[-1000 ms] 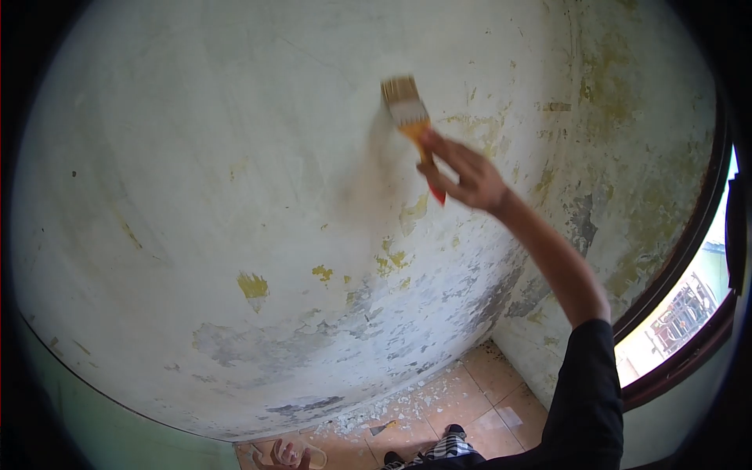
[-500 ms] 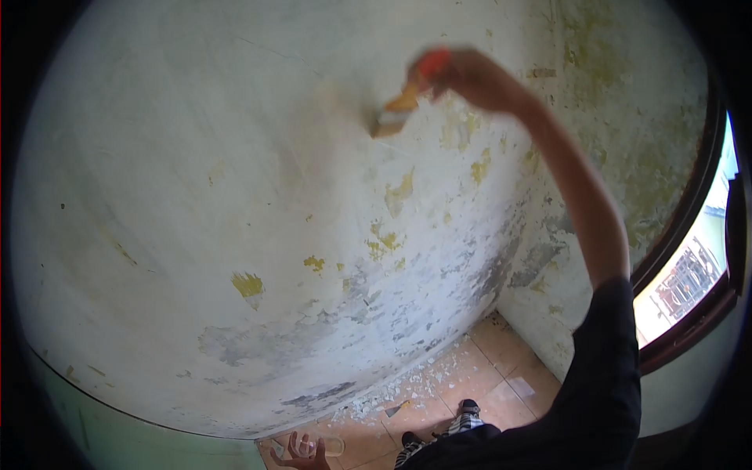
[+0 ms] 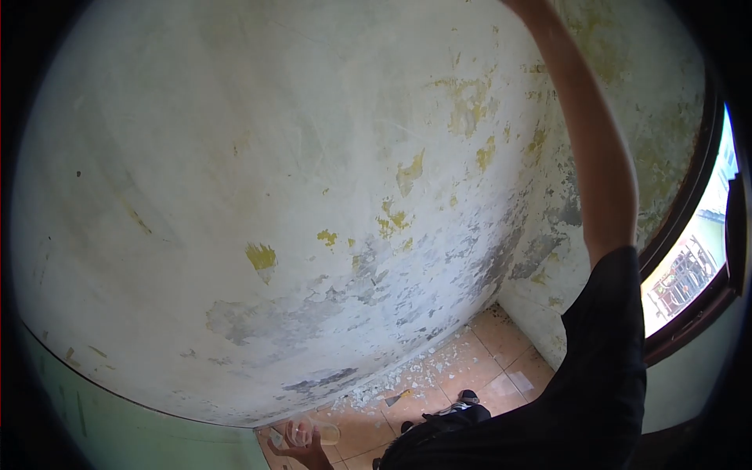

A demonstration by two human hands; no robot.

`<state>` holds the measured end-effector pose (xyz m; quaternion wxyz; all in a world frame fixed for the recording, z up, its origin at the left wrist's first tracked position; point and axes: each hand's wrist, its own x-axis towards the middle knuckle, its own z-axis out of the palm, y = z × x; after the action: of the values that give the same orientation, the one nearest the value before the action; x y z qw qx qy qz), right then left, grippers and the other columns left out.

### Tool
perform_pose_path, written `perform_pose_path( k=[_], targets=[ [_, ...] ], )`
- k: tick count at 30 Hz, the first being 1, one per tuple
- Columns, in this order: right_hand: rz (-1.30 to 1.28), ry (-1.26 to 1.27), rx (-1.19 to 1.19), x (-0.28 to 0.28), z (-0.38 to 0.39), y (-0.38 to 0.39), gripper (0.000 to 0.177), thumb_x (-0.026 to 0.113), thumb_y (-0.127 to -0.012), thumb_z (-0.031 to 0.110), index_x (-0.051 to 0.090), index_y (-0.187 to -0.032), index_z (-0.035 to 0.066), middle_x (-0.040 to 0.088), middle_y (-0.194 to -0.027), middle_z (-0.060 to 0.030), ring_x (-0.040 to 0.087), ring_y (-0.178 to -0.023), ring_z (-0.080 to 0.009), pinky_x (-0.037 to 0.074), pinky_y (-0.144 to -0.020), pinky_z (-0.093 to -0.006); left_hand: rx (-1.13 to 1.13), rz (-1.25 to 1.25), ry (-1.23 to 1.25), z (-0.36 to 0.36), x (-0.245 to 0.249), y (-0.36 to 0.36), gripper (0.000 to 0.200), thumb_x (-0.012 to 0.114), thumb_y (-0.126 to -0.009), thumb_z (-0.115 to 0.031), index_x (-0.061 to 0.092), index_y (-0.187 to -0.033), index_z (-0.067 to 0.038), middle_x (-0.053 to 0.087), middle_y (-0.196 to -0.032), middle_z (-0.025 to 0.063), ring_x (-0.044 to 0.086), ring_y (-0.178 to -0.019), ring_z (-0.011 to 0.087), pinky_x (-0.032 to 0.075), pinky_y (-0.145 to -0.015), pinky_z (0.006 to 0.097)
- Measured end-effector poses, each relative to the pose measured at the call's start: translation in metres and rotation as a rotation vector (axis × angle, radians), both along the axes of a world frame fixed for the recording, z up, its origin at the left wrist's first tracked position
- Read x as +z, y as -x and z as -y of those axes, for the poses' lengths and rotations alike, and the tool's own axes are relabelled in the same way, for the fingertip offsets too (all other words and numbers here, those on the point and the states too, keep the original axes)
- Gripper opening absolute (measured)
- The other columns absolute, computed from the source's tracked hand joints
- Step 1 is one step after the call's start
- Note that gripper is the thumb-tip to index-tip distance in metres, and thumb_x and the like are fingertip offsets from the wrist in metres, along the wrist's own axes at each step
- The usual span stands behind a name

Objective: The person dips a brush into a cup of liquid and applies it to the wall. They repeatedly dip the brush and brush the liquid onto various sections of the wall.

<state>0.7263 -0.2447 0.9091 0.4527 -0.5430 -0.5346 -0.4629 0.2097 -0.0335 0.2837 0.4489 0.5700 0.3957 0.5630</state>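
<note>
My right arm reaches up along the wall. Its hand is past the top edge of the view, so neither the fingers nor anything in them shows. Low down, my left hand has its fingers curled around a clear plastic container, whose exact kind I cannot make out. The wall in front of me is pale and worn, with yellow patches and grey peeled areas toward its base.
White paint flakes litter the tiled floor along the wall's foot. A scraper with a yellow handle lies among them. At right is a dark-framed opening; a green surface borders the lower left.
My right hand, with a yellow-handled brush at the wall half a second ago, has gone up out of view. My left hand still has the container, seen slightly higher.
</note>
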Motion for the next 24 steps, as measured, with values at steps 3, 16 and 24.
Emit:
perform_pose_path(
  k=[3, 16, 24],
  targets=[
    [-0.079, -0.198, -0.488, -0.093, 0.02, 0.012, 0.019, 0.065, -0.102, 0.021, 0.074, -0.113, 0.008, 0.077, -0.103, -0.0061, 0.072, -0.091, -0.0154, 0.056, -0.081, -0.0238, -0.063, -0.059, 0.193, -0.005, 0.03, 0.0, 0.127, 0.087, -0.069, 0.001, -0.001, -0.157, -0.023, 0.051, -0.141, 0.0166, 0.056, -0.124, 0.0353, 0.044, -0.109, 0.0527],
    [-1.431, 0.005, 0.733, -0.42, -0.042, 0.243, 0.023, 0.061, -0.104, 0.012, 0.061, -0.113, -0.01, 0.071, -0.1, -0.0188, 0.075, -0.087, -0.0272, 0.062, -0.079, -0.0377, -0.465, -0.063, -0.274, -0.02, 0.068, -0.063, 0.125, 0.091, -0.068, -0.001, 0.001, -0.153, -0.018, 0.051, -0.142, 0.0199, 0.055, -0.129, 0.0338, 0.044, -0.113, 0.0504],
    [-0.914, 0.587, 0.418, -0.422, -0.081, 0.299, 0.012, 0.069, -0.093, -0.003, 0.067, -0.105, -0.005, 0.076, -0.097, -0.0134, 0.075, -0.086, -0.0182, 0.059, -0.076, -0.0292, -0.483, -0.179, -0.323, 0.0, 0.069, -0.063, 0.122, 0.092, -0.069, -0.001, 0.0, -0.146, -0.021, 0.05, -0.139, 0.0222, 0.054, -0.13, 0.0336, 0.043, -0.114, 0.0498]
  ],
)
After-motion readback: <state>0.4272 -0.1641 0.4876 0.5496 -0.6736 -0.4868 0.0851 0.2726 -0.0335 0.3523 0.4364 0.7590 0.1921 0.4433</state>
